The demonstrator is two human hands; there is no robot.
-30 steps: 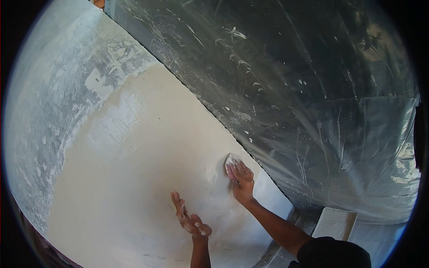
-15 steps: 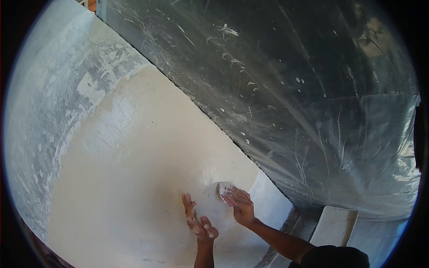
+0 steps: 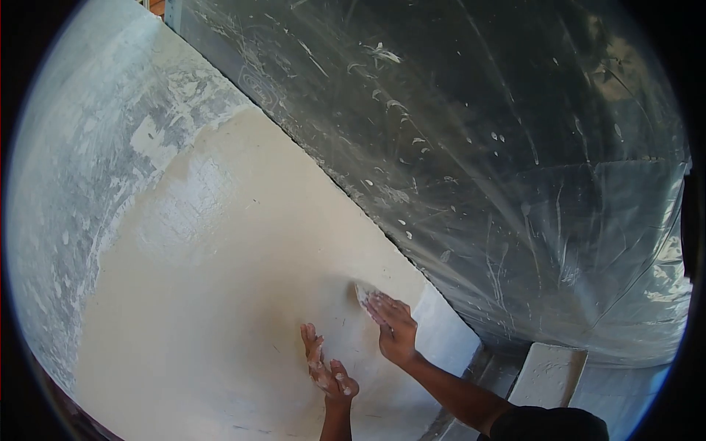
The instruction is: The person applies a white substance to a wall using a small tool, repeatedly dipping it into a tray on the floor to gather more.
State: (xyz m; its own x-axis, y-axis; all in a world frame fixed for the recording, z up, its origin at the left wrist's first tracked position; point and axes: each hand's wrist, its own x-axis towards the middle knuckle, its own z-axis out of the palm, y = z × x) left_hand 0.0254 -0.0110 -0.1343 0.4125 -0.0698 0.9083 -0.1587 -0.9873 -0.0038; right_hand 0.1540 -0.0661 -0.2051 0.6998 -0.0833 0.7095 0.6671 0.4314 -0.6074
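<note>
Sandpaper (image 3: 363, 295) under right hand (image 3: 393, 327) slants up-left along wall (image 3: 220, 294).

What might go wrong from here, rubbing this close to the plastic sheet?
1. The pad under the right hand sits near the edge of the plastic sheet; a stray stroke may snag or tear it.
2. The left hand, smeared white, seems to rest on the cream wall and may leave marks.
</note>
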